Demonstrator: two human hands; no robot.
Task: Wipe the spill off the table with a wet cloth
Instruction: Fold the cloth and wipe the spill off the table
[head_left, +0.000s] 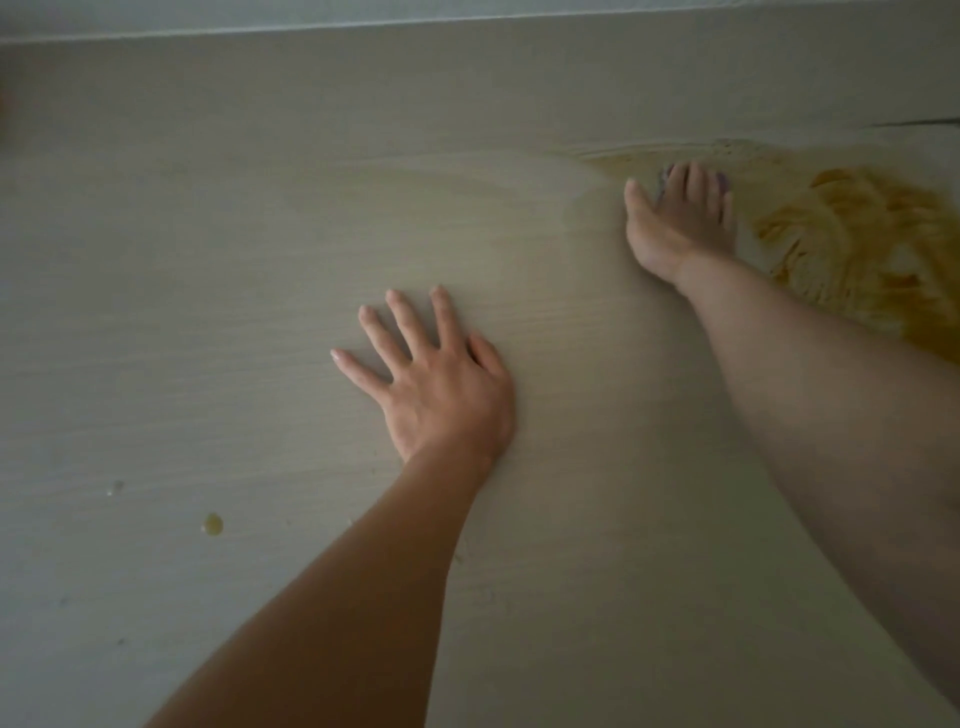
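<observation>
Pale table (208, 260), cloth (666, 179) mostly hidden under right hand (680, 223), spill (857, 234) cropped

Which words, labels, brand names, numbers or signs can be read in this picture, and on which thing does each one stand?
None: no readable text, number or sign shows anywhere.
Table: plain wood grain, no print.
Cloth under the right hand: mostly hidden, no label visible.
Yellow spill and left hand: no marks.
</observation>
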